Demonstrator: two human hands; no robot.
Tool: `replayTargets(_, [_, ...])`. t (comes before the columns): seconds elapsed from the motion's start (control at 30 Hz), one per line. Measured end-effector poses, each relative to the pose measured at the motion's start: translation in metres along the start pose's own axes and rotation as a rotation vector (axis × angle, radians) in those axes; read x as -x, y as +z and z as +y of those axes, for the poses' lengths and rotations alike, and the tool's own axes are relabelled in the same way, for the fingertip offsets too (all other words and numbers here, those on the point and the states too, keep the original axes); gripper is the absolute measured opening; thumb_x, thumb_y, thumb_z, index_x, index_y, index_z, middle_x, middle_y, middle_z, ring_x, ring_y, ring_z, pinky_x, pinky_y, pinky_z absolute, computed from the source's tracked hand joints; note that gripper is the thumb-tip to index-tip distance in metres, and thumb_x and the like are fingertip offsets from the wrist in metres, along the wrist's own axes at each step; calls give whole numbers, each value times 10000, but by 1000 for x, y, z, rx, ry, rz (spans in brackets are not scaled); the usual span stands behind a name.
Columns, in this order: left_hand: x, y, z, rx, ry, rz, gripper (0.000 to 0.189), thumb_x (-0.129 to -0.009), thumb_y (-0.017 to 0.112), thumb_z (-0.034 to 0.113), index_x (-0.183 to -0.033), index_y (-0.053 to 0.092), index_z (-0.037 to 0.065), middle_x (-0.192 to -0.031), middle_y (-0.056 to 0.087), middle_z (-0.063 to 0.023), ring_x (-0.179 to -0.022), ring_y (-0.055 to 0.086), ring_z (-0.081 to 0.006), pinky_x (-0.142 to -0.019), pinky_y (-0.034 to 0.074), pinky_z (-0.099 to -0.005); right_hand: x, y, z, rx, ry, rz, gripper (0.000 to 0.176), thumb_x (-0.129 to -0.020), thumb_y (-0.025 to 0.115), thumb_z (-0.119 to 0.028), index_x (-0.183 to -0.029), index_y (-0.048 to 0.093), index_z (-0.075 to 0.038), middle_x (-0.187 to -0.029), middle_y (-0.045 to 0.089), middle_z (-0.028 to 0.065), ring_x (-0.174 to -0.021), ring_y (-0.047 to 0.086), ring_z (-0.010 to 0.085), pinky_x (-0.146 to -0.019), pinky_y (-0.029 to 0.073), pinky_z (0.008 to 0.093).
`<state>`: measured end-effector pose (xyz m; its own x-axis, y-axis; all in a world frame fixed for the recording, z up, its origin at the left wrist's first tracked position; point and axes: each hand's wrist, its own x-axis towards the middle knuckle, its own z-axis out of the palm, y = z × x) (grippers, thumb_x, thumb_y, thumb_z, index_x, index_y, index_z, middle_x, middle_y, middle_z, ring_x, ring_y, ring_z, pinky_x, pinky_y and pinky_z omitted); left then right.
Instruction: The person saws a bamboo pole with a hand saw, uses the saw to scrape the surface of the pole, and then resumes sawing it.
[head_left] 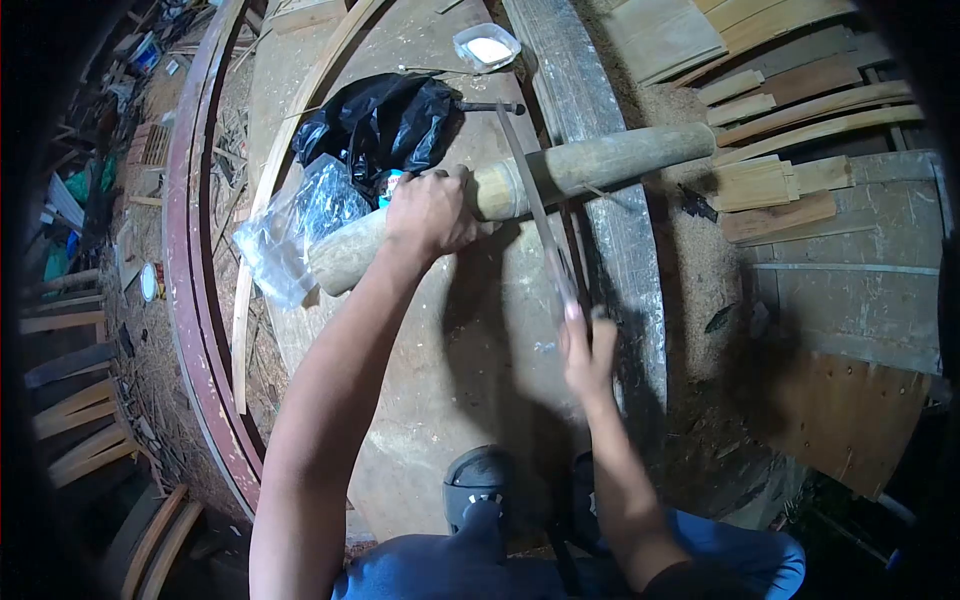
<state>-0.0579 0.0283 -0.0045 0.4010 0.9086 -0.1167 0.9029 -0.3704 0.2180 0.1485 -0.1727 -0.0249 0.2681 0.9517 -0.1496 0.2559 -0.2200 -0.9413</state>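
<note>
A thick bamboo pole (pixel 635 160) lies slantwise across a board, its right part over a dark wooden beam. My left hand (pixel 430 212) is wrapped over the pole left of its middle, near a pale band around the node. My right hand (pixel 588 350) is closed on the handle of a long saw (pixel 540 215), somewhat smeared by motion. The saw's blade runs up across the pole, just right of that band. Whether the teeth have cut into the bamboo cannot be made out.
A black plastic bag (pixel 385 120) and a clear bag (pixel 300 235) lie beyond and left of the pole. A white tub (pixel 487 48) stands at the back. The beam (pixel 628 270) runs along the right; wood pieces (pixel 765 185) lie beyond it. A shoe (pixel 478 485) rests on the board.
</note>
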Motion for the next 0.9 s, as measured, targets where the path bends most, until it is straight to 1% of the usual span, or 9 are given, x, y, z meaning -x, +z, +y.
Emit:
replayTargets(0.03, [1,-2,0,7,14,14,678,-728,767,637,-1076,639,70,-976,718,-200,-927,709,-380,-908,507,-507,-27,10,-3,-6,-101,35,618,-1053,529,-381,-515,433,-92,-475,411,-46,-423,384,78,-431,248,295])
replayTargets(0.13, [3,-3,-1,-4,24,32,677,-734,757,645,-1077,640,74,-954,719,-200,-926,708,-384,-906,504,-512,-67,22,-8,30,-77,-9,634,-1051,523,-412,-518,441,-79,-472,423,-40,-425,408,83,-430,262,311])
replayTargets(0.27, [1,-4,3,-9,24,34,680,-748,745,651,-1093,633,76,-947,720,-195,-926,709,-384,-904,500,-516,3,3,1,102,-159,32,625,-1062,502,-372,-525,445,-57,-458,420,-15,-423,411,90,-432,263,325])
replayTargets(0.33, [0,-5,-1,-13,14,16,684,-755,742,650,-1107,626,75,-963,718,-195,-927,708,-384,-907,499,-517,34,-4,-10,-4,-52,41,485,-1050,527,-302,-724,604,49,-517,399,34,-530,425,105,-501,294,380])
replayTargets(0.4, [2,-1,-1,-19,17,-11,700,-766,733,654,-1131,614,69,-976,713,-193,-931,708,-387,-910,498,-527,22,1,-17,91,-114,48,623,-1059,504,-386,-529,424,-70,-474,404,-36,-434,394,83,-439,242,325])
replayTargets(0.53, [3,-5,-1,-27,25,38,721,-754,737,668,-1127,613,64,-958,713,-183,-925,711,-380,-925,496,-526,-60,26,-21,90,-118,43,641,-1061,490,-409,-518,418,-77,-454,395,-32,-418,392,94,-439,254,328])
replayTargets(0.7, [0,-1,1,-23,30,21,711,-743,748,661,-1118,615,71,-964,718,-183,-930,713,-376,-925,500,-519,6,-10,-3,141,-81,-18,564,-1050,535,-321,-595,428,-5,-514,387,56,-493,393,129,-492,278,388])
replayTargets(0.8, [0,-4,0,-1,-15,-9,694,-733,760,647,-1110,623,81,-966,720,-180,-937,713,-371,-916,504,-514,37,-14,-5,34,-18,5,550,-1054,526,-321,-606,418,-21,-541,346,21,-519,368,116,-500,265,373])
replayTargets(0.9, [3,0,3,-14,11,26,675,-726,768,639,-1094,634,90,-964,723,-177,-931,716,-362,-901,508,-509,-24,7,-8,75,-151,19,635,-1053,518,-398,-513,427,-76,-463,406,-40,-418,389,83,-431,240,319])
